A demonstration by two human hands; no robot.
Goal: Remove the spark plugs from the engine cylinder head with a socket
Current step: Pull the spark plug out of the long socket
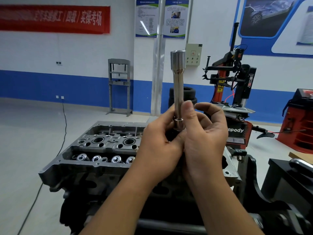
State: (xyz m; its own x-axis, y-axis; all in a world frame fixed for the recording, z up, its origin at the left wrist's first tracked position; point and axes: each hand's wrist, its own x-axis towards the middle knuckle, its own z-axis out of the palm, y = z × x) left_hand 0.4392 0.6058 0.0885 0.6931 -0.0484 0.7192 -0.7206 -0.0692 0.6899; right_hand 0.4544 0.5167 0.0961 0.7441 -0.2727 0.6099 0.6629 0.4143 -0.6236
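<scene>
I hold a long silver spark plug socket [177, 78] upright in front of me, its wider end on top. My left hand [157, 143] grips its lower part from the left. My right hand [203, 138] grips it from the right, thumb pressed along the shaft. The lower end of the tool is hidden between my fingers. Below and behind my hands lies the grey engine cylinder head [94, 150], its round plug wells and valve springs showing on the left side; its right half is hidden by my hands.
The head sits on a dark engine stand [279, 192]. A red and black tyre changer [237, 92] stands behind on the right, a red wheel balancer [299, 119] at far right. A grey shop press [119, 85] and stacked tyres [183, 95] stand by the wall. A black cable [65, 122] runs across the floor.
</scene>
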